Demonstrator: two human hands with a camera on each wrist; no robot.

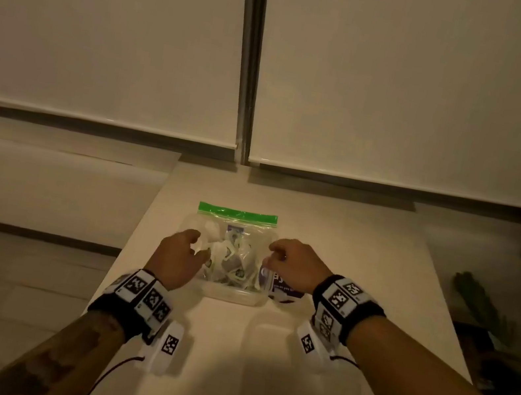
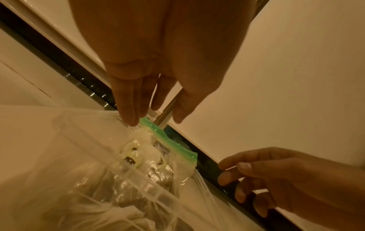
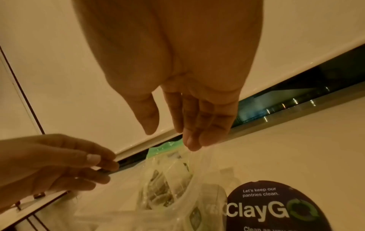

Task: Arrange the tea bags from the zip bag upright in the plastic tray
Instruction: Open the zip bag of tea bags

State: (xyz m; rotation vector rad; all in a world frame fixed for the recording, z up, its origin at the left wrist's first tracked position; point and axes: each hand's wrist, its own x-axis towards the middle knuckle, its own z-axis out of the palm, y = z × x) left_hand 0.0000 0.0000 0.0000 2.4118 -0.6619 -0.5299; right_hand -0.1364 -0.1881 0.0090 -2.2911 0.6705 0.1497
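Between the two hands, a zip bag point(image 1: 234, 238) of tea bags point(image 1: 234, 259) stands in the plastic tray point(image 1: 231, 295) on the worktop point(image 1: 364, 250).

The left hand point(image 1: 179, 258) and right hand point(image 1: 295, 266) flank it, fingers loosely curled, holding nothing; left fingertips point(image 2: 129, 120) touch the film. Under the right hand lies a dark round sticker point(image 3: 276, 207); roller blinds point(image 1: 411, 84) hang beyond.

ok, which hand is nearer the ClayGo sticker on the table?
Right. The right hand hangs just above the ClayGo sticker, at the right edge of the zip bag; the left hand is across the bag, at its left edge.
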